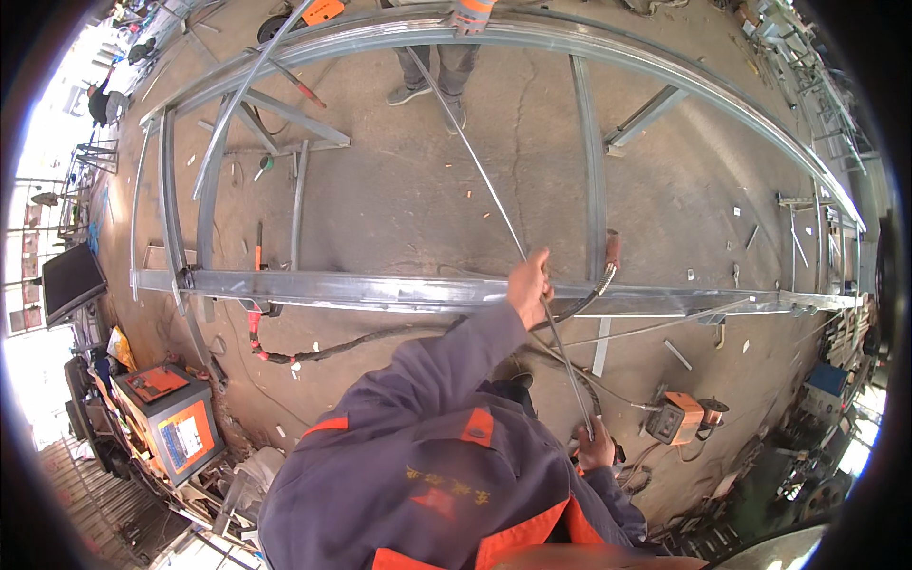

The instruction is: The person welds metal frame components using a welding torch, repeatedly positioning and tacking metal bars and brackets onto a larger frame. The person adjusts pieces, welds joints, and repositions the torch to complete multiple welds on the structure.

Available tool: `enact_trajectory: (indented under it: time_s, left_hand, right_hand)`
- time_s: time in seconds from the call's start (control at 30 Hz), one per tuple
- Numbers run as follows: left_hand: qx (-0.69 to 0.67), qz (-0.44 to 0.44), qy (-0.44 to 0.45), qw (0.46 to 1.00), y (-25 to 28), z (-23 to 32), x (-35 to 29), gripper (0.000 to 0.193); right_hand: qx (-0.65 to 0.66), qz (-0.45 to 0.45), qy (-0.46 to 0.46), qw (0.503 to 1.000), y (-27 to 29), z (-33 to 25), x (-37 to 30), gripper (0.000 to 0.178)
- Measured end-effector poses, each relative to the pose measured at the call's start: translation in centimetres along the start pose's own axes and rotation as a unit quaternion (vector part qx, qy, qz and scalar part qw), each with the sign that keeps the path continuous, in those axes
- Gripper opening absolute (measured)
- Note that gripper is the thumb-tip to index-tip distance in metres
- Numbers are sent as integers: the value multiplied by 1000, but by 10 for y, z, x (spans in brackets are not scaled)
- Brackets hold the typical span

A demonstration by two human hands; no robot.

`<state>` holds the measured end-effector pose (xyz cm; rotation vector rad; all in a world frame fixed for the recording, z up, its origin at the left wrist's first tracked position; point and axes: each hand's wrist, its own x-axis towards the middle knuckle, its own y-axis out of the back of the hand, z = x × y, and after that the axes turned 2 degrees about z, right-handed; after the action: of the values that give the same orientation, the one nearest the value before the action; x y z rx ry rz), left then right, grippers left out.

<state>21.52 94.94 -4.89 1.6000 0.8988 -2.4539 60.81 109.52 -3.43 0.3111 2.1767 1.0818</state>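
Note:
A long thin metal rod [486, 185] slants from the far beam down toward my body. My left hand [529, 288] is closed around it just above the near beam [399, 289] of a large grey steel frame. Lower down and to the right, my right hand [597, 446] grips the rod near its near end; the fingers are partly hidden. Beside my left hand, a black cable with a brown handle [613, 249] rests across the near beam. Opposite me, a co-worker's orange-gloved hand [471, 15] is on the far beam [551, 34].
An orange machine [676, 418] sits on the floor to the right. At left stand an orange-and-grey cabinet [171, 427] and a black screen [74, 285]. A cable with red parts [255, 328] hangs from the near beam. A crossbar [591, 171] joins both beams.

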Motion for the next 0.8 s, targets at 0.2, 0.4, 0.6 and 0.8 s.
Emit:
enact_trajectory:
  time_s: [0.2,0.4,0.6,0.8]
  left_hand:
    - [7,27,-38,999,-1,91,54,31]
    - [19,51,-52,997,0,142,106,32]
    - [33,75,-73,994,9,176,131,30]
    - [36,75,-77,994,11,194,146,30]
  right_hand:
    - [24,-20,-10,999,-23,7,15,41]
    - [10,-27,3,1000,-32,-28,52,41]
    - [11,-37,2,999,-29,-66,73,40]
    - [2,-57,-6,998,-33,-83,89,40]
